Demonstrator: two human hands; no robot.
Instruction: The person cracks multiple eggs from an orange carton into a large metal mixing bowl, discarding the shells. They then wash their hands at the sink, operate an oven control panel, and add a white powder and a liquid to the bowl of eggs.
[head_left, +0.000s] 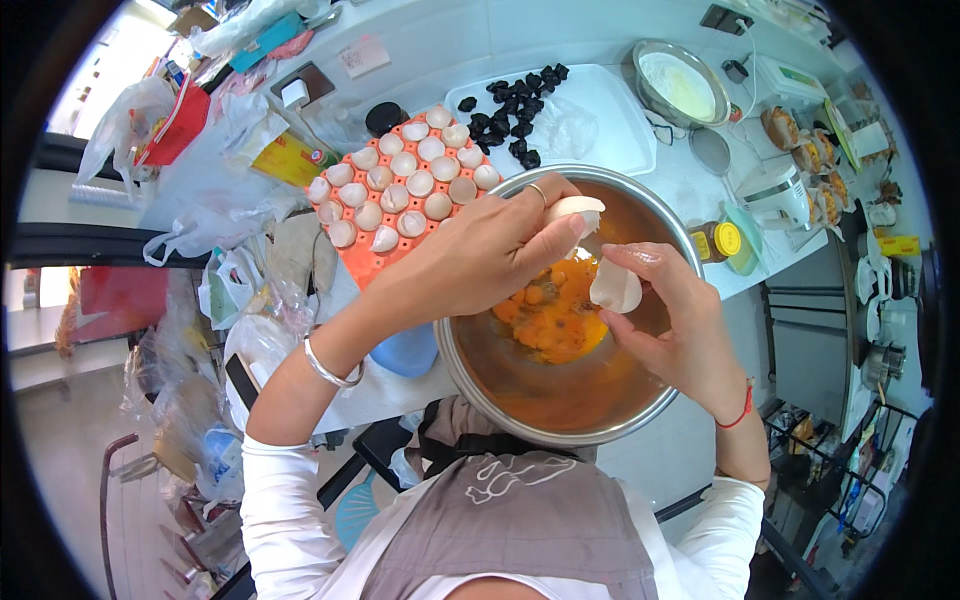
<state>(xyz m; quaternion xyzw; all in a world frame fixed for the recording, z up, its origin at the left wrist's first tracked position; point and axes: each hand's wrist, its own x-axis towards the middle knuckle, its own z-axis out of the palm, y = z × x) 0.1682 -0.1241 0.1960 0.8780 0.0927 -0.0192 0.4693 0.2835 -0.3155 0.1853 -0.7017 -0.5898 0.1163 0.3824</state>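
Over a large stainless steel bowl (495, 409), my left hand (517, 244) grips one half of a broken eggshell (583, 211). My right hand (667, 315) holds the other eggshell half (616, 286) between thumb and fingers, just below and to the right of the first. The two halves are apart. Raw eggs (551, 311) with several orange yolks lie in the bottom of the bowl. Left of the bowl, an orange egg tray (352, 259) carries many empty, cracked eggshells (405, 165), partly behind my left forearm.
A white tray (630, 142) with black lumps and crumpled plastic lies behind the bowl. A metal bowl of white powder (679, 86) stands at the back right. A yellow-lidded jar (724, 241), a sieve (709, 150) and a white hand mixer (776, 195) are to the right. Plastic bags crowd the left.
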